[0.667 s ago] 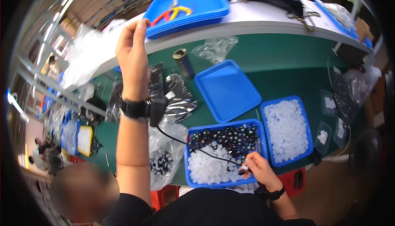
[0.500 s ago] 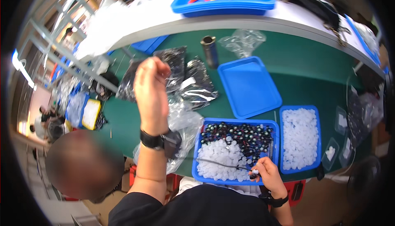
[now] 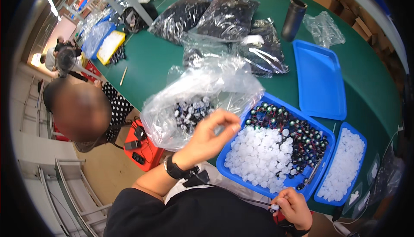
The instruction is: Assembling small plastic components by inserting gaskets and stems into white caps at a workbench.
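My left hand (image 3: 212,134) hangs over the table's near edge with curled fingers, right beside a clear plastic bag of small dark and white parts (image 3: 196,103); whether it grips the bag I cannot tell. A black watch sits on that wrist. My right hand (image 3: 294,207) is low, near my body, pinching a small white cap (image 3: 273,208) in front of the blue tray (image 3: 241,177). That tray holds white round caps on the left and dark parts on the right.
A second blue tray of white caps (image 3: 361,142) and an empty blue tray (image 3: 319,79) lie to the right. Bags of black parts (image 3: 224,19) and a dark cylinder (image 3: 293,20) stand farther back on the green table (image 3: 146,60). A person sits at the left.
My left hand has come down from raised high over the table to the clear bag at the near edge. The view has tilted down and left. My right hand stays by the tray's front.
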Tool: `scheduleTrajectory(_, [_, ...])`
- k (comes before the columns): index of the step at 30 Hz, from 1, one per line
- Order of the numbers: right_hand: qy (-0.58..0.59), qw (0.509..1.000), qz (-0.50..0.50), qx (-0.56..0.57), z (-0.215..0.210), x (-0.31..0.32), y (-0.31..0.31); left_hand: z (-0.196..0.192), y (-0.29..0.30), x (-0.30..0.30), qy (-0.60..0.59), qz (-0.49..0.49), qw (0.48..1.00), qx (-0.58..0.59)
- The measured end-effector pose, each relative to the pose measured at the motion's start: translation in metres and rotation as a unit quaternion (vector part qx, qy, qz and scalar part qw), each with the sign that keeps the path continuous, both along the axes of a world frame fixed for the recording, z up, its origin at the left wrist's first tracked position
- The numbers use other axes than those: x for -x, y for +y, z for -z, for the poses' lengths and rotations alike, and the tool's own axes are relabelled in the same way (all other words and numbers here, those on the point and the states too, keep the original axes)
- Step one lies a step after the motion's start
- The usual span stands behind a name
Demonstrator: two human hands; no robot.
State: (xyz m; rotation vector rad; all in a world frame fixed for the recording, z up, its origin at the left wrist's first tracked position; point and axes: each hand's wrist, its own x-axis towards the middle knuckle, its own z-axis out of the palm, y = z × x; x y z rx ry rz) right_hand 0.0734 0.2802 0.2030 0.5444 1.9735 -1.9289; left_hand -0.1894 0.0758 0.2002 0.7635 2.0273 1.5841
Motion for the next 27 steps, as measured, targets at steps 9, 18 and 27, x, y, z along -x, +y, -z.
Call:
scheduleTrajectory(9, [0.154,0.984,0.051,-0.073,0.060,-0.043,-0.042,0.064,-0.076,0.099,0.540,-0.231,0.787,0.191])
scheduleTrajectory(18, [0.248,0.956,0.144,-0.062,0.071,-0.040,-0.106,0.057,-0.112,0.190,-0.053,-0.129,0.951,-0.276])
scheduleTrajectory(27, [0.245,0.964,0.085,-0.058,0.084,-0.026,-0.130,0.083,-0.235,0.238,0.308,-0.229,0.923,-0.030])
